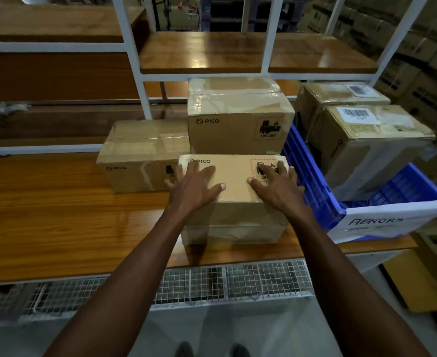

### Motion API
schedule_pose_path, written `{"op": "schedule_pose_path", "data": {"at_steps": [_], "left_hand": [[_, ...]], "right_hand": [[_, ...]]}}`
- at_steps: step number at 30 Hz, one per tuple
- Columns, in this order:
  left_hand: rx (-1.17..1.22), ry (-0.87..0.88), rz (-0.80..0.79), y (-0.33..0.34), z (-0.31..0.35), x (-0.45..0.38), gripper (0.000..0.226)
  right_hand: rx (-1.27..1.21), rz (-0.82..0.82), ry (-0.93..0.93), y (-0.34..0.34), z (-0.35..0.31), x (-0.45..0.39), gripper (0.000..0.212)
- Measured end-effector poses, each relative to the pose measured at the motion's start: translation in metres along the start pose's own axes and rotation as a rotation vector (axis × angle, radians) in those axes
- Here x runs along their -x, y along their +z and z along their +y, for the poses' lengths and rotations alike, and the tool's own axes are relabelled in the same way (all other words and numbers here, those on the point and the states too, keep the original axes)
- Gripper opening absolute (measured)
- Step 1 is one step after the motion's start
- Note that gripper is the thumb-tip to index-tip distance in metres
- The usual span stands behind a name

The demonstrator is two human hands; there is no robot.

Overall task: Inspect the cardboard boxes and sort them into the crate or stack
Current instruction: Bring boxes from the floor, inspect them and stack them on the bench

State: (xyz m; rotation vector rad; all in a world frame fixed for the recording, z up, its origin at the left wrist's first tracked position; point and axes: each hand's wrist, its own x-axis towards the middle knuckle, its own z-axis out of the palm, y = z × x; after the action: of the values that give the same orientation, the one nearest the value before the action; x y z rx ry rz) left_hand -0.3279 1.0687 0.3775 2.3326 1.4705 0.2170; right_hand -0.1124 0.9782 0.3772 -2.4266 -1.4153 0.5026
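1. Nearest the person, a brown rectangular cardboard box with a PICO mark and a red-hatched battery label sits at the front of the glossy wooden tabletop, its long axis running left to right across the person's front. It lies squarely between the two arms, so neither hand is clearly nearer.

2. The left hand lies flat on the left half of the box's upper face, fingers straight and spread, thumb pointing inward. This grip is apart; it presses on the box and curls round nothing.

3. The right hand lies flat on the right half, fingertips over the battery label, fingers likewise straight and spread. It too only rests on the box.

4. Just right of the box stands a blue slatted plastic crate with a white hand-lettered label, already holding two taped brown cartons with barcode stickers. The crate's near wall is almost touching the box's right end.

5. Behind the box, a taller brown PICO carton wrapped with clear tape and, to its left, a lower dented brown PICO carton stand side by side.

6. As I judge it, the coming move turns on direction: right into the crate, or straight back onto the cartons. Either way, the hands must shift to the box's short ends before lifting.
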Motion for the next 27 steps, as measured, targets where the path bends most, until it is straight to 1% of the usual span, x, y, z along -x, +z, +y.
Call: {"op": "schedule_pose_path", "data": {"at_steps": [3, 7, 10, 12, 13, 15, 19, 21, 24, 27], "left_hand": [[0.05, 0.014, -0.051, 0.006, -0.01, 0.005, 0.072], [0.168, -0.002, -0.047, 0.003, -0.02, 0.007, 0.085], [0.278, -0.105, -0.031, 0.003, -0.021, 0.011, 0.095], [0.355, -0.146, -0.016, 0.005, -0.026, 0.011, 0.106], [0.383, -0.149, -0.008, 0.007, -0.029, 0.01, 0.11], [0.421, -0.135, 0.001, 0.007, -0.032, 0.009, 0.112], [0.433, -0.089, 0.056, 0.006, -0.029, 0.017, 0.108], [0.449, -0.064, 0.088, 0.005, -0.03, 0.026, 0.111], [0.509, -0.009, 0.166, 0.01, -0.035, 0.045, 0.121], [0.552, 0.04, 0.262, 0.02, -0.04, 0.069, 0.131]], "right_hand": [[-0.02, -0.016, -0.005, 0.0, 0.001, 0.0, 0.07], [-0.104, -0.023, 0.006, -0.008, 0.007, -0.005, 0.075], [-0.314, 0.053, 0.098, -0.007, 0.013, -0.006, 0.09], [-0.381, 0.086, 0.13, -0.006, 0.014, -0.006, 0.099], [-0.403, 0.09, 0.132, -0.006, 0.013, -0.006, 0.101], [-0.443, 0.105, 0.13, -0.006, 0.011, -0.005, 0.099], [-0.514, 0.171, 0.087, -0.003, 0.013, 0.004, 0.098], [-0.539, 0.213, 0.062, 0.002, 0.015, 0.013, 0.1], [-0.544, 0.285, 0.043, 0.011, 0.018, 0.032, 0.107], [-0.608, 0.351, 0.022, 0.02, 0.024, 0.051, 0.118]]}}
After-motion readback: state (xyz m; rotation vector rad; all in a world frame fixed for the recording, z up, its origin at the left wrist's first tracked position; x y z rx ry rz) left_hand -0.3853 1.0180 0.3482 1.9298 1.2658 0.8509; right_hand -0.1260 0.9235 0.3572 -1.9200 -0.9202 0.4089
